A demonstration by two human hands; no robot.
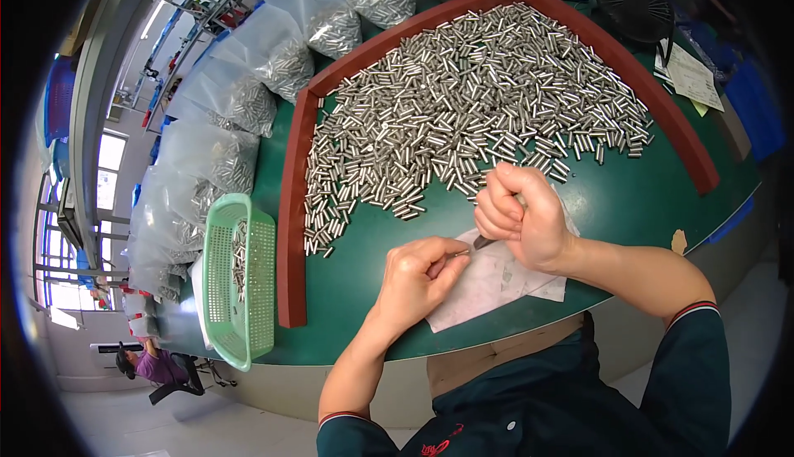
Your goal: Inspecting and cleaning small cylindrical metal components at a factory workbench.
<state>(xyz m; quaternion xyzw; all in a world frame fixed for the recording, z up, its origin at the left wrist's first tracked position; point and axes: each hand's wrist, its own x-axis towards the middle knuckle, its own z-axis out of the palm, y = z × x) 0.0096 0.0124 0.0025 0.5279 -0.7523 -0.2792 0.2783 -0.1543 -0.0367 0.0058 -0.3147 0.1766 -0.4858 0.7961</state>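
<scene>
My left hand point(418, 275) pinches 1 small metal pin point(457, 253) between closed fingers; my right hand point(521, 217) is fisted around a thin tool point(484, 242) whose tip meets that pin over the white paper point(488, 287). The pin looks stiff, light and slick (best held at mid-length, I judge). At 12 o'clock lies the heap of steel pins point(471, 101) on the green desk point(628, 200), fenced by a red-brown border point(291, 209); at 9 o'clock sits a green basket point(240, 279), with clear bags point(248, 93) beyond it.

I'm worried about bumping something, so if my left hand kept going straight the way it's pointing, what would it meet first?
Your left hand points up and right, so it would likely meet the right hand first, beyond the small metal piece pinched between them. Depth is hard to judge.
</scene>
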